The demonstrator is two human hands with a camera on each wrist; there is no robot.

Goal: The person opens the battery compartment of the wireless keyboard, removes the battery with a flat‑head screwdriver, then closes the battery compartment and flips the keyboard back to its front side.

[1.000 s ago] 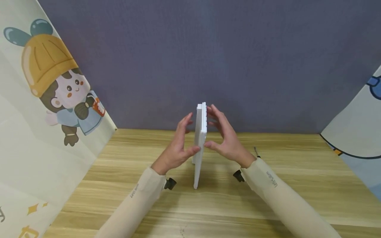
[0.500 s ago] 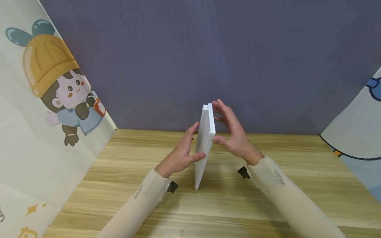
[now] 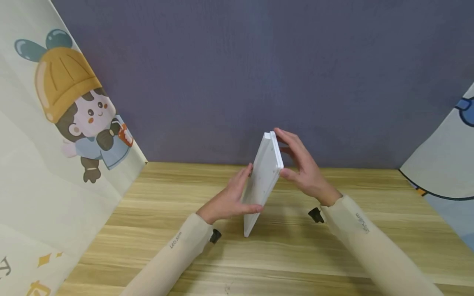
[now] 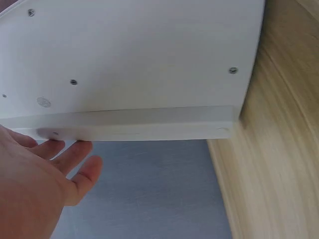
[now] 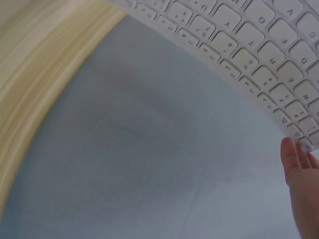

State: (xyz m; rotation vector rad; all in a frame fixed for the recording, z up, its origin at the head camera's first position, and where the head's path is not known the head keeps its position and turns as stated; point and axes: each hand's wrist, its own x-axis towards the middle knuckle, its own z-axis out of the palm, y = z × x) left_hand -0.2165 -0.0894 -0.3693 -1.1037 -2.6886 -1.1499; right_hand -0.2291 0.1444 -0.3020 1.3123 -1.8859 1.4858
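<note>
A white keyboard (image 3: 261, 174) stands on one short end on the table, leaning to the right. Its back, with small screws, faces left; the keys (image 5: 269, 55) show in the right wrist view. My left hand (image 3: 227, 201) holds it lower down across its width, thumb at the near edge and fingers towards the far one. In the left wrist view those fingertips (image 4: 79, 149) touch the raised ridge (image 4: 149, 124) along the back. Higher up, my right hand (image 3: 305, 170) grips the top end, thumb by the near corner and fingers by the far corner.
The wood-grain table (image 3: 177, 263) runs back to a grey-blue partition (image 3: 207, 82). White panels with cartoon prints flank it, one on the left (image 3: 29, 172) and one on the right (image 3: 444, 164). Black wrist cameras (image 3: 316, 215) stick out below the sleeves.
The keyboard's top has tipped to the right, showing more of its back. My right hand has moved right with it, and my left hand has shifted slightly right and down.
</note>
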